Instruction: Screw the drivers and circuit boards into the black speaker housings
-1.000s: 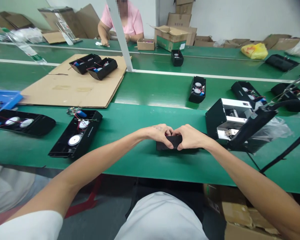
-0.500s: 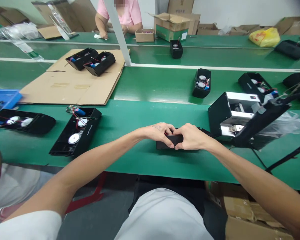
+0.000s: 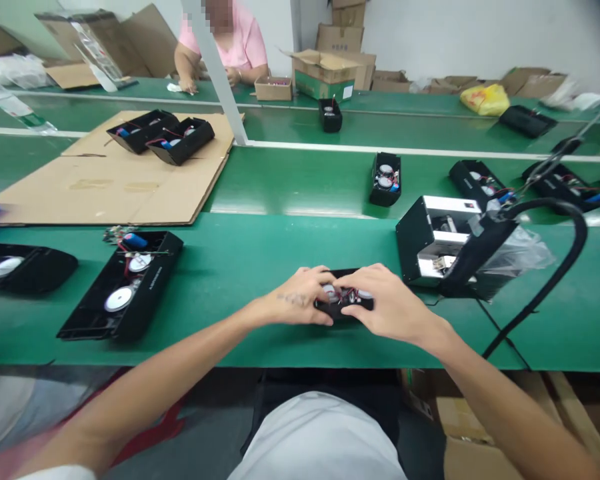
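A black speaker housing point(image 3: 339, 311) lies on the green bench in front of me, its open side showing red and black wires and pale round speaker parts. My left hand point(image 3: 303, 297) grips its left end, thumb on the near wall and fingers over the far side. My right hand point(image 3: 393, 303) is closed over the right end, with its fingertips at the near wall and the wires. Both hands cover much of the housing. Left of them, a larger open speaker housing point(image 3: 153, 293) holds white round speakers and a blue cylinder.
A black-and-white machine point(image 3: 413, 243) with a black hose point(image 3: 575, 247) stands at the right. More open housings point(image 3: 386, 180) lie on the belt beyond. A cardboard sheet point(image 3: 105, 193) carries two others. A person in pink point(image 3: 245, 47) sits across the bench.
The housing has tilted in my hands, so its wired inside now shows instead of a plain black wall. My hands have moved slightly apart. The whole view has shifted.
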The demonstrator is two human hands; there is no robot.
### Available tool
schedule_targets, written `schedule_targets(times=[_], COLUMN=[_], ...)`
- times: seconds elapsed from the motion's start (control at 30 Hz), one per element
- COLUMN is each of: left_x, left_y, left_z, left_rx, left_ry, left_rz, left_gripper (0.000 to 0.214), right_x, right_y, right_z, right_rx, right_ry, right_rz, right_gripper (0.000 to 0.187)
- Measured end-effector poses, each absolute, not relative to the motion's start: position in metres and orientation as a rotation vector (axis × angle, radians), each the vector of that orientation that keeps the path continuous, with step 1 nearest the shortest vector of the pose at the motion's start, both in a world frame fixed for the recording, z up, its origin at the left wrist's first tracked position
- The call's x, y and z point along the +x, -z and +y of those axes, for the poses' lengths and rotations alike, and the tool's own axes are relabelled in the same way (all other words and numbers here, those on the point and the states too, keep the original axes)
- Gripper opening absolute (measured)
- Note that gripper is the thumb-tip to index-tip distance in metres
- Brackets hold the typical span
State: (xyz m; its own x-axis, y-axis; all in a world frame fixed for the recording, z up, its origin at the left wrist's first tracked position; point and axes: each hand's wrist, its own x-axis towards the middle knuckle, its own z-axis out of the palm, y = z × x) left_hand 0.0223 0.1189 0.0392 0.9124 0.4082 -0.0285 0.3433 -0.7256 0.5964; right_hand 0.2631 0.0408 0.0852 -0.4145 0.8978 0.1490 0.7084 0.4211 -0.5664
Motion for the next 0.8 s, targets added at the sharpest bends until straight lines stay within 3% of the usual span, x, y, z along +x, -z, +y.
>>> schedule_targets(times=[0.1,0.2,0.27,0.33,0.5,0.67,0.8], left_x=[0.018,0.015,0.014,0.014,0.013,0.012,0.017], left_y=[-0.027,-0.012,-0.006,-0.004,-0.005,-0.005,-0.003], left_z=[0.087,0.065,0.061,0.062,0.064,0.062,0.068], left_rx=[2.733,2.874,2.895,2.892,2.897,2.898,2.856], left_ry=[-0.181,-0.282,-0.322,-0.325,-0.344,-0.438,-0.484], left_rz=[0.557,0.579,0.589,0.599,0.627,0.633,0.647], left_gripper=[0.018,0.015,0.016,0.018,0.019,0.020,0.019], right_x=[0.304,0.349,0.372,0.384,0.377,0.379,0.392], right_y=[-0.088,-0.069,-0.050,-0.034,-0.017,-0.041,-0.077], right_z=[0.015,0.007,0.010,0.016,0.023,0.025,0.036], right_rx=[-1.451,-1.638,-1.774,-1.817,-1.550,-1.336,-1.106], right_ry=[-0.127,0.225,0.116,-0.110,-0.265,-0.502,-0.303], right_rz=[-1.506,-1.100,-1.092,-1.064,-0.870,-0.790,-0.775], right_gripper=[0.031,0.055,0.060,0.052,0.047,0.053,0.052])
